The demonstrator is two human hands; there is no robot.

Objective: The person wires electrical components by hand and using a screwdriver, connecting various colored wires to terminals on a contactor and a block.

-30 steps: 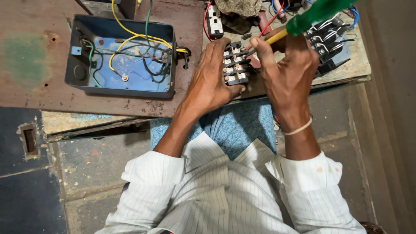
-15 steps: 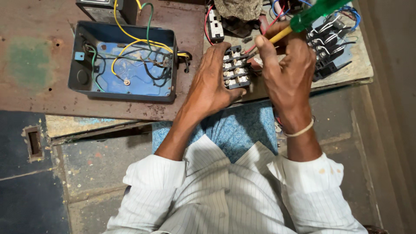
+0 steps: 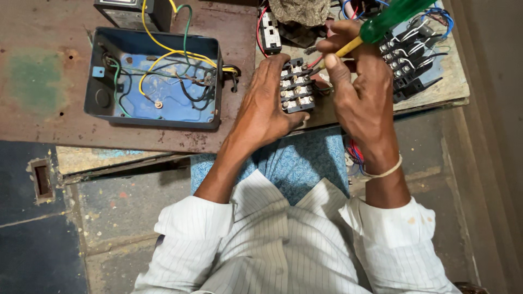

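A screwdriver [image 3: 392,19] at the upper right is showing a translucent green handle and a yellow shaft. The open metal box [image 3: 155,76] at the upper left is showing dark blue walls and a lighter blue floor, with yellow, green and black wires [image 3: 163,57] looping inside. The black terminal block [image 3: 297,84] is gleaming with silvery screws. White shirt sleeves [image 3: 196,234] are carrying thin dark pinstripes, and the cloth [image 3: 297,169] at centre is showing a blue mottled print.
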